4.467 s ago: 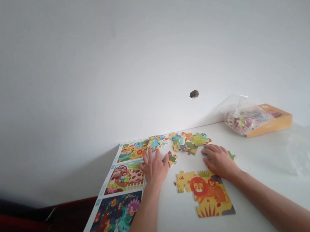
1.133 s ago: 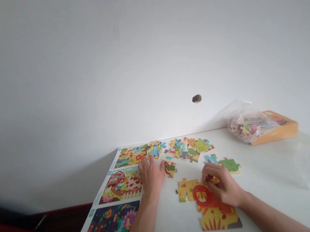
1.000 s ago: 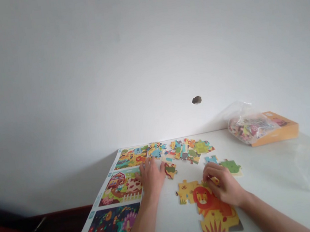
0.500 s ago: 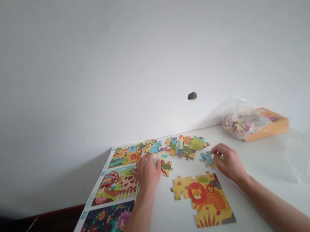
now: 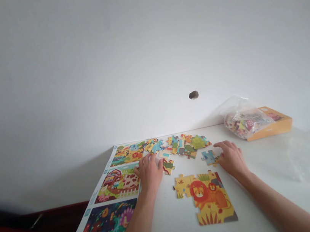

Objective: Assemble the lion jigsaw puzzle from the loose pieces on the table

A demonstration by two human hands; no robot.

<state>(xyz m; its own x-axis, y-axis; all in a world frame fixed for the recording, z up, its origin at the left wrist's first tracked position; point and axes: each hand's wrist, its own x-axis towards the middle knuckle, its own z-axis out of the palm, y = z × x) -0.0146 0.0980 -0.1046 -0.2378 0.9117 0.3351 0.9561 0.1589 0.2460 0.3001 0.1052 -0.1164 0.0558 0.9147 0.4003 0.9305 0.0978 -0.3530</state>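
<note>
— Grip first: what do the two hands have hold of?

— Neither is closed round anything. Left hand (image 5: 149, 171) lies flat, fingers loosely spread, on the white counter (image 5: 264, 154) at the edge of the long printed picture sheet (image 5: 115, 183), with a loose red-and-green cardboard puzzle piece (image 5: 168, 166) just beside its thumb. Right hand (image 5: 230, 157) also rests palm down, fingertips touching a small blue-and-white puzzle piece (image 5: 208, 157).

— And nearest the person?

— The part-built yellow lion puzzle (image 5: 207, 197), flat between the forearms. Beyond the hands sits a heap of loose coloured puzzle pieces (image 5: 182, 144) — farther right, near the wall, a clear plastic bag of pieces (image 5: 244, 122) leaning on an orange cardboard box (image 5: 274, 125).
</note>
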